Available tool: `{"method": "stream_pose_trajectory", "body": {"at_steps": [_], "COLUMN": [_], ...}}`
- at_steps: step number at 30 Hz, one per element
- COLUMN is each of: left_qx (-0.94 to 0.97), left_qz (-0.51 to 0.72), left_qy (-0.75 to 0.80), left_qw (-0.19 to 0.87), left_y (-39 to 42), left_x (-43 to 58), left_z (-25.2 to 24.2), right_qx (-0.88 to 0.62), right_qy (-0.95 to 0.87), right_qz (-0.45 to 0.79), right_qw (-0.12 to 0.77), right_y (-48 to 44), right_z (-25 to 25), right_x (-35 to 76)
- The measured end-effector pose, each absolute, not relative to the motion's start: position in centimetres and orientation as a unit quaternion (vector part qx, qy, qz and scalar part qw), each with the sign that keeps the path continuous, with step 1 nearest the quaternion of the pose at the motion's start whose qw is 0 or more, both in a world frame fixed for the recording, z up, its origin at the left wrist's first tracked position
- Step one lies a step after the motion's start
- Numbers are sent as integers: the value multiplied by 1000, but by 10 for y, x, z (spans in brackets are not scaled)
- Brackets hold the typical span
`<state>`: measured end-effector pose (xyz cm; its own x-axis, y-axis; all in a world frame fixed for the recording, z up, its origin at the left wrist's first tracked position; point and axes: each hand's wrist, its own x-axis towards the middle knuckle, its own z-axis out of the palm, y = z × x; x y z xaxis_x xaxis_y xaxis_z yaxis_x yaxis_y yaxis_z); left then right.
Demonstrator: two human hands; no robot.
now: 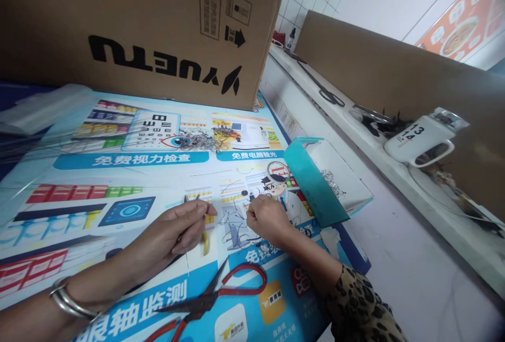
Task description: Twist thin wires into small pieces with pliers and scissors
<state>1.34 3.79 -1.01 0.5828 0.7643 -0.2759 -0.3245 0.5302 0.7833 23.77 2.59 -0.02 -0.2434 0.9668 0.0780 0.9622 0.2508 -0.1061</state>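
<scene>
Yellow piece [205, 244] half under left hand [185, 229]

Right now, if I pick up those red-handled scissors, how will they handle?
The red-handled scissors look rigid and probably heavy for their size, given the long dark metal blades. Lying flat, they should not roll, though they may slide on the glossy poster. The blades are open, so they could swing shut when lifted.

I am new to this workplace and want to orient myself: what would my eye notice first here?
First the big cardboard box with upside-down black letters, at the back left. Then the left hand, pinching a thin tool, and right hand close together on the blue poster, and red-handled scissors lying open nearer the person.
</scene>
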Motion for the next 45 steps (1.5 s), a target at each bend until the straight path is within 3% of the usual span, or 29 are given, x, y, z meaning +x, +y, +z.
{"method": "stream_pose_trajectory", "body": {"at_steps": [5,11,15,25,38,45], "left_qx": [348,348,347,336,356,398], "left_qz": [330,325,323,335,359,353], "left_qy": [314,325,321,333,327,318], "left_qw": [819,817,820,815,798,785], "left_y": [38,39,38,38,39,40], "left_x": [14,14,15,14,15,15], "left_z": [-11,-10,-9,-10,-1,-1], "right_qx": [-627,-597,-548,-531,-483,-472], "right_qy": [-749,-565,-489,-495,-522,-601], "right_qz": [82,427,512,529,490,478], "right_qw": [199,378,446,439,505,433], "right_y": [26,29,34,34,34,27], "right_z": [12,22,11,16,10,15], "right_x": [246,257,260,271,268,261]}}
